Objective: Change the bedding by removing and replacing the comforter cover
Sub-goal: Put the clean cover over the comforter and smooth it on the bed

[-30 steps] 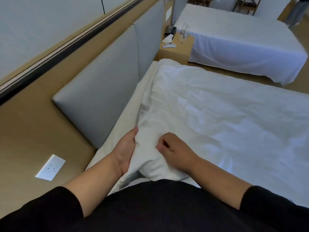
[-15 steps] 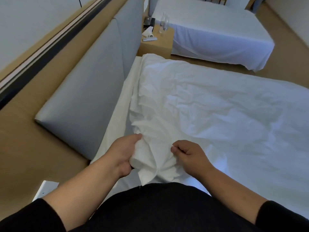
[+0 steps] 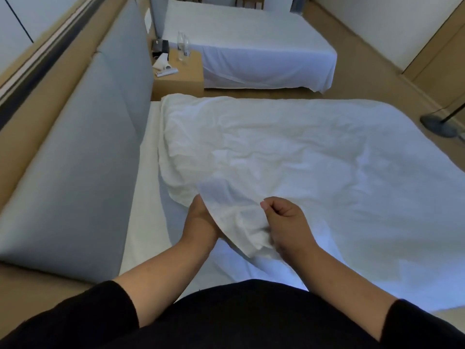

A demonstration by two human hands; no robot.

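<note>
Both hands have the comforter cover (image 3: 289, 157) corner bunched up: right hand (image 3: 286, 222) curled round it, left hand (image 3: 198, 217) probably gripping underneath, fingers hidden. Nightstand (image 3: 180, 76) bottles (image 3: 183, 47) are blurry.

- Padded grey headboard (image 3: 83, 152) walling off the left, close beside the mattress (image 3: 148, 187).
- Narrow bare strip of mattress open between headboard and rumpled comforter (image 3: 289, 157).
- Wide open spread across the comforter top to the right.
- Nightstand (image 3: 180, 76) blocking the far end, cluttered with bottles (image 3: 183, 46).
- Floor lamp base (image 3: 439, 125) off the far right corner.
- Second bed (image 3: 246, 46) beyond a slim floor gap.
</note>
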